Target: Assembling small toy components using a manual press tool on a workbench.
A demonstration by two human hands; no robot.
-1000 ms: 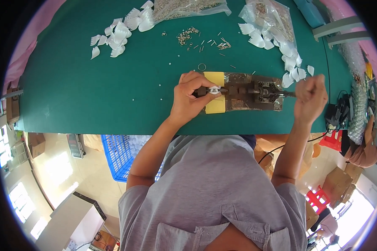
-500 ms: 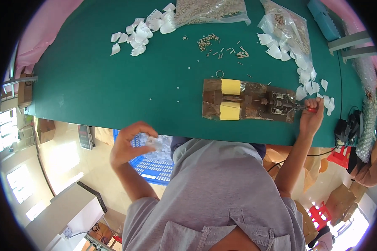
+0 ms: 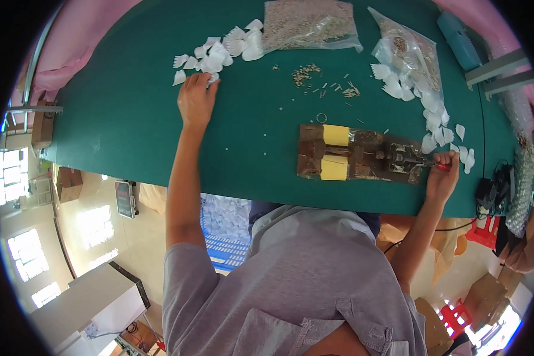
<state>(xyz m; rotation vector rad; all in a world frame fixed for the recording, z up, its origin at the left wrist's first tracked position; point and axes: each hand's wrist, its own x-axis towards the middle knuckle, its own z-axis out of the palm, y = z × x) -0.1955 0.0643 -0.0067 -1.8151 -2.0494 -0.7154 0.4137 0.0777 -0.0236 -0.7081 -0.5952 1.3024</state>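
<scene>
My left hand (image 3: 197,102) is at the near edge of the left heap of white toothed plastic pieces (image 3: 216,58). Its thumb and fingers close on one white toothed plastic piece (image 3: 213,79), partly hidden by them. On the right, my right hand (image 3: 444,172) is wrapped round the red handle (image 3: 442,167) of a metal toggle clamp (image 3: 404,160). That clamp is mounted on a brown taped fixture board (image 3: 362,169) with two yellow pads (image 3: 336,135). Whether a part sits in the fixture is too small to tell.
Small metal rings (image 3: 304,75) and pins (image 3: 350,90) lie beyond the fixture. Filled clear bags (image 3: 311,24) stand at the back. More white pieces (image 3: 433,115) trail down the right. Below the table edge, a blue basket (image 3: 224,252) holds translucent pieces.
My left hand has moved from above the basket, where a pale piece showed at its fingertips, forward to the left heap. My right hand stays on the red handle. The view has shifted slightly.
</scene>
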